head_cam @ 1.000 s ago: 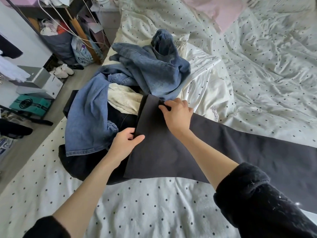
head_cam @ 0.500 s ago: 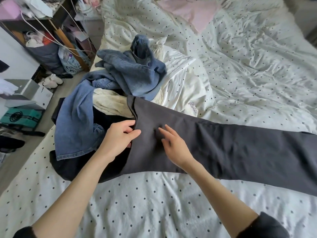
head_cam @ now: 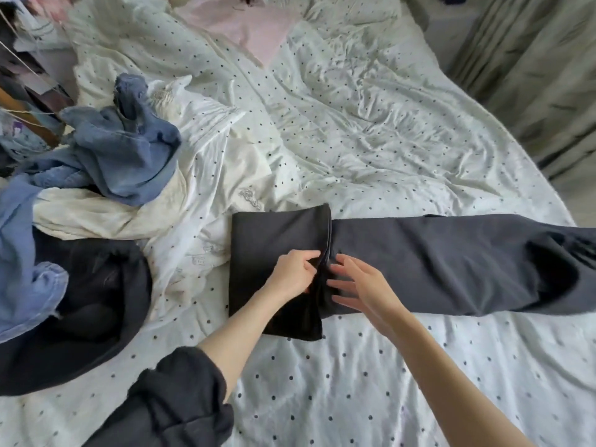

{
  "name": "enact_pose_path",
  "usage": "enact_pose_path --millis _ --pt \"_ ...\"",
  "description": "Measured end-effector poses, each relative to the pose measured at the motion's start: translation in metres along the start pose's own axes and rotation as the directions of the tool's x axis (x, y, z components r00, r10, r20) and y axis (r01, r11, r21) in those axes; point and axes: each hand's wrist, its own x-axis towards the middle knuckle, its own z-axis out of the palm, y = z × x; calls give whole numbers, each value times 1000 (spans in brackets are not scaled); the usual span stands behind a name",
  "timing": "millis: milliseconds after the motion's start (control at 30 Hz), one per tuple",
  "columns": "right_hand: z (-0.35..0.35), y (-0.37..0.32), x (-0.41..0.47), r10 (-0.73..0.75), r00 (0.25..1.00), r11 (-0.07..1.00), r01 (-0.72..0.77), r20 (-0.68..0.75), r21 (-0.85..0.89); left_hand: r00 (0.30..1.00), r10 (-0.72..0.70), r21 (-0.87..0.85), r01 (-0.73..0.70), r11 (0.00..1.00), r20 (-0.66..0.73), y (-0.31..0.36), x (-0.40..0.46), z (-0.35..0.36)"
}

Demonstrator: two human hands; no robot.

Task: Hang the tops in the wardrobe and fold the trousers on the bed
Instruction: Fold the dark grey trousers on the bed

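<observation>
Dark grey trousers (head_cam: 435,262) lie stretched across the dotted white bed (head_cam: 354,382), their leg end folded back over the legs into a flat panel (head_cam: 271,240). My left hand (head_cam: 295,272) pinches the edge of that folded end. Just to its right, my right hand (head_cam: 361,285) rests flat on the trouser legs with fingers spread. A pile of clothes sits at the left: blue jeans (head_cam: 129,156), a cream garment (head_cam: 96,214), a black garment (head_cam: 90,304) and more blue denim (head_cam: 22,262).
A pink cloth (head_cam: 254,30) lies at the head of the bed. Grey curtains (head_cam: 541,75) hang at the right. Cluttered shelves (head_cam: 19,75) stand beyond the bed's left edge. Rumpled duvet covers the far half.
The trousers' left end has been folded over to the right, clear of the clothes pile. Both hands moved right with it, and the view swung right.
</observation>
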Motion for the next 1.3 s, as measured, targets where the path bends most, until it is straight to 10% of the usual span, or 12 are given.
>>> enact_pose_path --millis 200,333,433,567,833,1000,1200,1300 --pt "7 20 11 -161 985 934 130 -67 -333 963 38 21 -33 999 -267 -25 -6 -9" --pt "35 37 12 -622 775 410 442 110 -798 861 -142 -17 153 988 -489 -67 -22 -51" --pt "51 53 21 -595 724 46 464 349 -884 865 -302 -29 317 948 -401 -93 -25 -66" --pt "42 66 37 -433 855 8 321 286 -947 899 -329 -38 333 942 -289 -106 -20 -66" --pt "35 58 50 -372 868 -58 334 331 -941 904 -412 -391 339 856 -118 -91 -16 -75" --pt "28 43 49 -311 872 40 409 378 -912 920 -375 -517 267 814 -116 -50 -38 -91" --pt "-13 9 14 -385 897 604 422 216 -676 954 -278 -507 183 842 -116 41 -57 -77" --pt "-47 -15 0 -261 960 922 280 104 -268 967 -229 -482 148 864 -115 88 -49 -49"
